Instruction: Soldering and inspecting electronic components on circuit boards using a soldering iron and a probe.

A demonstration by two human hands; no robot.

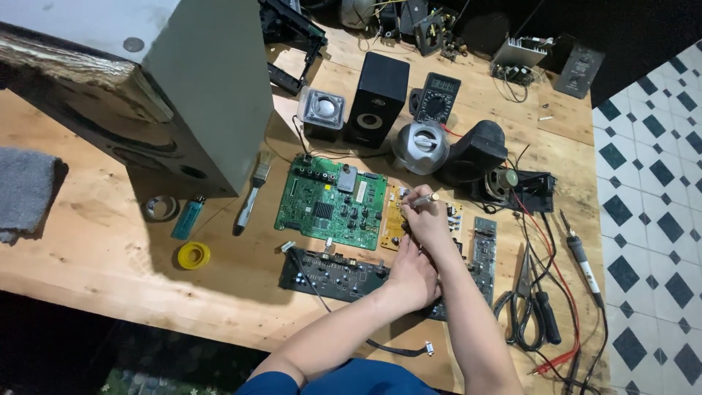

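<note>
Wooden table (110,256) fills my view, with checkered floor tiles (651,183) along its right edge. Nearest me, my left hand (413,274) rests on the black circuit board (329,274), its fingers curled so I cannot tell their grip, while my right hand (428,219) just beyond pinches a slim screwdriver (423,198) over the yellow circuit board (395,223). Farther off lie the green circuit board (329,201), a black speaker (376,99) and a multimeter (437,97).

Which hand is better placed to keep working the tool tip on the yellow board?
The right hand, probably. Its fingers already grip the slim tool over the yellow board. The left hand lies lower, resting at the dark board, better suited to steadying.
</note>
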